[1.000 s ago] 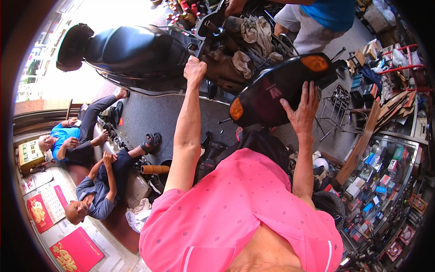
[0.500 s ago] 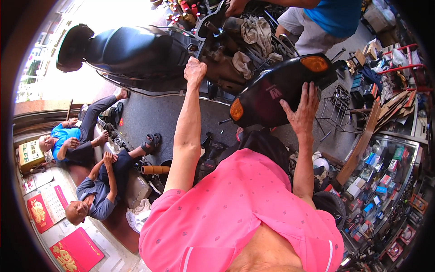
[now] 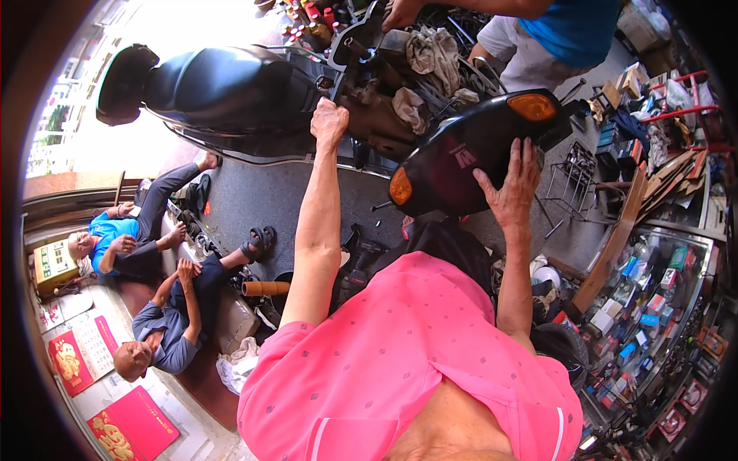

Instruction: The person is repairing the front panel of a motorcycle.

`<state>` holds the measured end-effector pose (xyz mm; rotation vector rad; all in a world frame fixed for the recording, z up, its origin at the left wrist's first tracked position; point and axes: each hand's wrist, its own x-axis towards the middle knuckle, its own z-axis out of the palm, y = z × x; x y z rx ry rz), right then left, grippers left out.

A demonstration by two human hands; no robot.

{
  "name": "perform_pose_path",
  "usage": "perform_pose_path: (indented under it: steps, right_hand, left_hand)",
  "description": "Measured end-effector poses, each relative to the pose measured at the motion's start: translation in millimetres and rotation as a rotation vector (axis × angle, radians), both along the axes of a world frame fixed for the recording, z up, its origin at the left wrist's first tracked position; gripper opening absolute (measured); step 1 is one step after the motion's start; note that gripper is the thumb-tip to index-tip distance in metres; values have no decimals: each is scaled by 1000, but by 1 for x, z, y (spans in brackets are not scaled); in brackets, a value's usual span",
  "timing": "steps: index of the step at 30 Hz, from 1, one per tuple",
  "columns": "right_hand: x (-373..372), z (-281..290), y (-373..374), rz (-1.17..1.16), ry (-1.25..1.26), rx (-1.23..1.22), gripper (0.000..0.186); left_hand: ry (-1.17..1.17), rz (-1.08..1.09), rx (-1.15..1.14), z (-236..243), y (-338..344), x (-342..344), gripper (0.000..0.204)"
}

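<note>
My left hand (image 3: 329,121) is closed in a fist at the near side of a black motor scooter, just in front of its long seat (image 3: 231,83). Whatever the fingers grip, if anything, is hidden. To the right, my right hand (image 3: 513,184) rests with fingers outstretched on the scooter's black front cover (image 3: 453,161). Orange turn signals (image 3: 532,107) sit at both ends of that cover. Between my hands, the scooter's body is opened up, with brown inner parts (image 3: 377,115) showing and a crumpled rag (image 3: 410,109) beside them.
A co-worker in a blue shirt (image 3: 576,34) stands across the scooter, one hand (image 3: 400,11) near its top. Two people sit at the left. A cordless drill (image 3: 365,261) lies near my waist. On the right are a plank (image 3: 611,246) and a glass case (image 3: 653,307) of small boxes.
Both hands keep almost the same places on the scooter. Only a slight shift of the whole view shows.
</note>
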<state>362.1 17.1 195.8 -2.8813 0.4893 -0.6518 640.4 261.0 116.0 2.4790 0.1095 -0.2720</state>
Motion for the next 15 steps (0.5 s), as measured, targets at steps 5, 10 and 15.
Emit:
perform_pose_path:
  steps: [5,10,15]
  right_hand:
    - [1,-2,1,2,-7,12,85]
    - [1,-2,0,-1,-12,17,85]
    - [1,-3,0,4,-24,15,84]
  left_hand:
    - [11,17,0,-2,3,1,28]
    - [5,5,-4,-1,0,1,28]
    - [1,-2,-2,-3,1,1,28]
